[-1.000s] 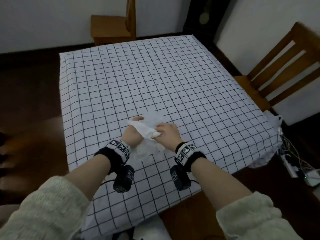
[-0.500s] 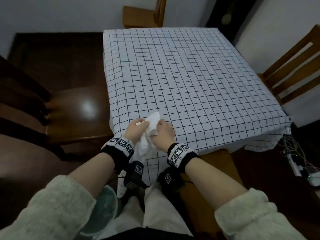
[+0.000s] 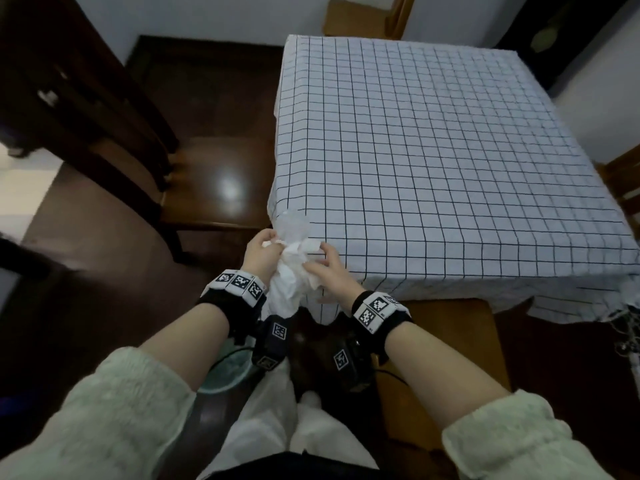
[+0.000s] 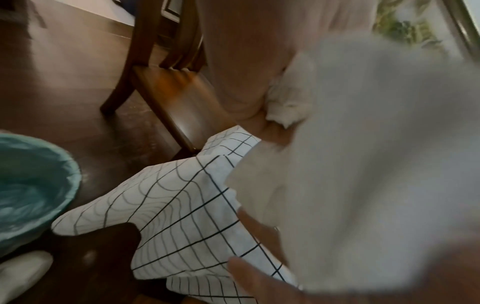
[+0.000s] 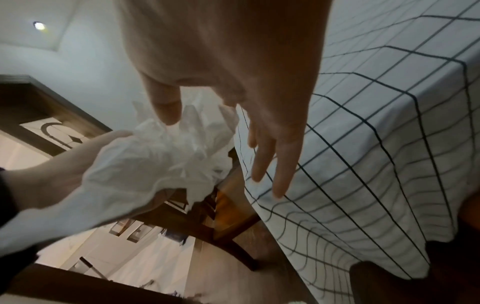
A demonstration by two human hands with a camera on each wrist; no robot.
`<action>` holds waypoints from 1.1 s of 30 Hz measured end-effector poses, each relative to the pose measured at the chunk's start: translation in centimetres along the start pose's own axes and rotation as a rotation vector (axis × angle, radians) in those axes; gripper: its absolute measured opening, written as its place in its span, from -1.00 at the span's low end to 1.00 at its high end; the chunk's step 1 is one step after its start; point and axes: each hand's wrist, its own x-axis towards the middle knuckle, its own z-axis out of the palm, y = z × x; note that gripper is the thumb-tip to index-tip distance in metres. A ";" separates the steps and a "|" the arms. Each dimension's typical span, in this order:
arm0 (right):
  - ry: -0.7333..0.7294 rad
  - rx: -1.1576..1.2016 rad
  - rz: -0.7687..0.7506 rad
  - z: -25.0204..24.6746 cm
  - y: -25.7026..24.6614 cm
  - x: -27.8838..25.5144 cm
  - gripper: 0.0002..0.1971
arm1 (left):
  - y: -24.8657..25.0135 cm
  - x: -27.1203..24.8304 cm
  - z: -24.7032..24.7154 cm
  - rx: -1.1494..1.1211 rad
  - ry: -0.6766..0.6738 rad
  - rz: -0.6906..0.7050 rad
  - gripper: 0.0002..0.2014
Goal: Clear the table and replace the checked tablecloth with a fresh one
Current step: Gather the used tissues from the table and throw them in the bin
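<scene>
The white checked tablecloth (image 3: pixel 433 168) covers the square table, and its top shows nothing on it. At the near left corner my left hand (image 3: pixel 268 242) grips a crumpled wad of white tissue and thin plastic (image 3: pixel 291 271). The wad hangs down past the table edge. My right hand (image 3: pixel 323 258) lies against the wad's right side with its fingers (image 5: pixel 265 156) straight and spread. In the right wrist view the wad (image 5: pixel 145 160) sits in the left palm. The cloth's hanging corner (image 4: pixel 182 216) shows in the left wrist view.
A teal-lined bin (image 4: pixel 31 185) stands on the dark floor below my left arm (image 3: pixel 228 372). A dark chair (image 3: pixel 207 188) stands left of the table. A wooden chair seat (image 3: pixel 446 358) is tucked at the near side and another chair (image 3: pixel 363 19) at the far side.
Both hands carried the wad from over the tabletop to the near left corner and past the edge. The right hand's fingers straightened off the wad. The view swung left and down.
</scene>
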 end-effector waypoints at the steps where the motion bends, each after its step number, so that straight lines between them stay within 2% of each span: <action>1: -0.047 0.037 0.053 0.4 0.4 -0.4 -0.39 | -0.4 -0.6 -0.4 -0.015 0.023 -0.011 -0.87; 3: -0.153 0.056 0.105 1.4 1.1 -0.7 -0.34 | -1.7 -1.7 -1.5 -0.055 0.072 -0.024 -0.90; 6: -0.274 0.010 0.133 4.0 1.5 -0.6 -0.10 | -2.8 -3.6 -3.2 -0.071 0.138 -0.052 -0.90; 11: -0.304 -0.069 -0.003 8.2 1.3 -0.1 0.24 | -4.0 -5.5 -6.4 0.007 0.111 -0.071 -0.76; 13: -0.353 -0.139 -0.069 9.2 0.6 -0.2 0.13 | -4.0 -5.7 -7.8 -0.036 0.081 -0.129 -0.79; 16: -0.402 -0.205 -0.139 11.1 -0.5 0.0 -0.17 | -3.5 -5.5 -9.9 -0.362 -0.029 -0.256 -0.68; 20: -0.295 -0.297 -0.171 15.5 -0.5 0.6 -0.42 | -2.8 -5.5 -13.5 -0.530 -0.055 -0.369 -0.55; 22: -0.234 -0.309 -0.160 18.0 -0.1 1.0 -0.50 | -2.8 -5.5 -15.8 -0.540 -0.111 -0.403 -0.54; 24: -0.166 -0.309 -0.137 20.6 0.6 1.4 -0.52 | -3.3 -5.3 -18.4 -0.453 -0.126 -0.367 -0.58; 28: -0.074 -0.268 -0.123 26.4 0.8 2.3 -0.77 | -4.8 -4.0 -24.1 -0.475 -0.191 -0.421 -0.43; 30: -0.028 -0.260 -0.115 29.1 0.5 2.8 -0.83 | -5.2 -3.0 -26.7 -0.450 -0.168 -0.393 -0.44; 33: 0.050 -0.231 -0.085 31.8 0.6 3.4 -0.84 | -6.5 -1.6 -29.6 -0.306 -0.049 -0.366 -0.52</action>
